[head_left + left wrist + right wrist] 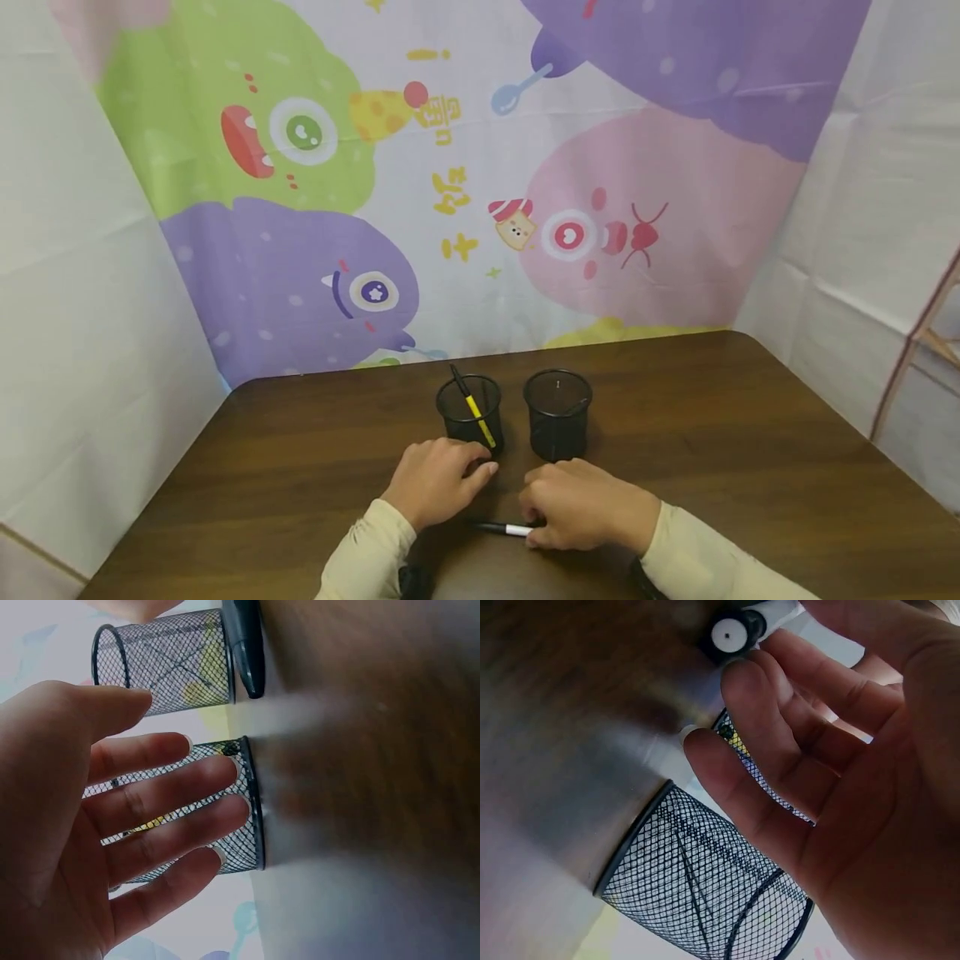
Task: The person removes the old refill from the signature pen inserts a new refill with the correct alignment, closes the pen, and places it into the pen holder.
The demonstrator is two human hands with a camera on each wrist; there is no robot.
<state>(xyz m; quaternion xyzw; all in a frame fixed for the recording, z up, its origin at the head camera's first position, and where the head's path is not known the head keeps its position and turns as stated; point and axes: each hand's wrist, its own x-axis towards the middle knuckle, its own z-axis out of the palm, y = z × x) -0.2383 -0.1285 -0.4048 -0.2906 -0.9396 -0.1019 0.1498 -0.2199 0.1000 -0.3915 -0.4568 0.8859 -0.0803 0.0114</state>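
A white pen with a black end (501, 528) is pinched by the right hand (588, 507), between thumb and fingers, low over the front part of the desk (712, 433); whether the desk is touched by the pen cannot be told. The pen's black end is pointed toward the left side. The grip of the left hand (438, 482) is empty, its fingers loosely extended and slightly parted, as is shown in the left wrist view; it is held just in front of the left cup (457, 425), whose lower part is partly hidden by it in the head view.

In that cup, of black mesh, a yellow and black pen (476, 410) is stood at a slant, its black end raised above the rim. A second mesh cup (558, 433) is set upright just beside it, apart, beyond the right hand. Both forearms are covered by cream sleeves (367, 550). Behind the desk a cloth (480, 308) is hung, printed with green, purple and pink monsters, and it is flanked by white sheets (75, 250).
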